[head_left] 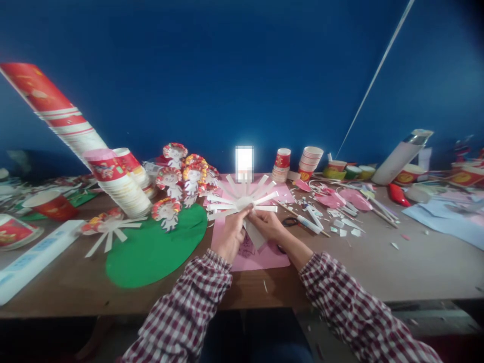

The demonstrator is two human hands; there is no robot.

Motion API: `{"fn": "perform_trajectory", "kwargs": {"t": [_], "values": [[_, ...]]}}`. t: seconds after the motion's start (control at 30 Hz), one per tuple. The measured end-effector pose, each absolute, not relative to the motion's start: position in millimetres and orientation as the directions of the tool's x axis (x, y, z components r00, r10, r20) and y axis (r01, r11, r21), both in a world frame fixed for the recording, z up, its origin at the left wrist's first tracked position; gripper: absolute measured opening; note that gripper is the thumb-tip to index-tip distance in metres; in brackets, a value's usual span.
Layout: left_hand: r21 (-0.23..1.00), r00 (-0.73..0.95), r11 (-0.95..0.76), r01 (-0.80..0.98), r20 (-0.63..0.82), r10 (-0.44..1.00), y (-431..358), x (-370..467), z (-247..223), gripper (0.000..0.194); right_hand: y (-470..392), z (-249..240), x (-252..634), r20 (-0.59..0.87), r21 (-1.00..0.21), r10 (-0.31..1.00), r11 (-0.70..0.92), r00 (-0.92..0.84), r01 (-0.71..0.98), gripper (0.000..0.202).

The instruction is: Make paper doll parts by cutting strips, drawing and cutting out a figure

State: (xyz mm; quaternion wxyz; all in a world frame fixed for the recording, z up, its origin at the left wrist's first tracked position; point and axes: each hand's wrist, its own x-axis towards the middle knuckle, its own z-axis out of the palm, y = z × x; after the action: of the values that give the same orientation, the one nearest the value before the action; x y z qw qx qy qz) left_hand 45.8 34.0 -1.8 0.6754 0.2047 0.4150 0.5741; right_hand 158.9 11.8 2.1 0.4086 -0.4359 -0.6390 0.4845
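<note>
In the middle, both hands hold a paper cup cut into strips [245,202], its white strips fanned out around a round base. My left hand [233,233] grips its lower left side, fingers closed. From the right, my right hand [267,226] pinches the lower edge, where a wider strip hangs down. The fingertips meet near the base and partly hide it. Beneath lies a pink sheet [272,261] with dark drawn lines. Black-handled scissors [290,222] rest by my right hand, partly covered.
Left are a green oval sheet [132,264], several paper figures [193,176], stacked cups [130,199] and a white power strip [41,257]. Right are markers [308,223], paper scraps [343,232], more cups [310,156] and blue paper [446,222]. A blue wall [212,75] stands behind.
</note>
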Motion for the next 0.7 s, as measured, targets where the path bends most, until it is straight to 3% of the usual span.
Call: {"fn": "perform_trajectory", "kwargs": {"t": [0.33, 0.7], "values": [[0.678, 0.032, 0.251, -0.691, -0.318, 0.948, 30.1, 32.4, 3.4, 0.021, 13.8, 4.2, 161.6, 0.218, -0.937, 0.927, 0.286, -0.305, 0.200, 0.039], [0.599, -0.038, 0.234, -0.765, -0.405, 0.913, 35.0, 28.2, 14.2, 0.016, 31.2, -3.4, 172.7, 0.143, -0.987, 0.986, 0.148, -0.083, 0.065, 0.032]]}}
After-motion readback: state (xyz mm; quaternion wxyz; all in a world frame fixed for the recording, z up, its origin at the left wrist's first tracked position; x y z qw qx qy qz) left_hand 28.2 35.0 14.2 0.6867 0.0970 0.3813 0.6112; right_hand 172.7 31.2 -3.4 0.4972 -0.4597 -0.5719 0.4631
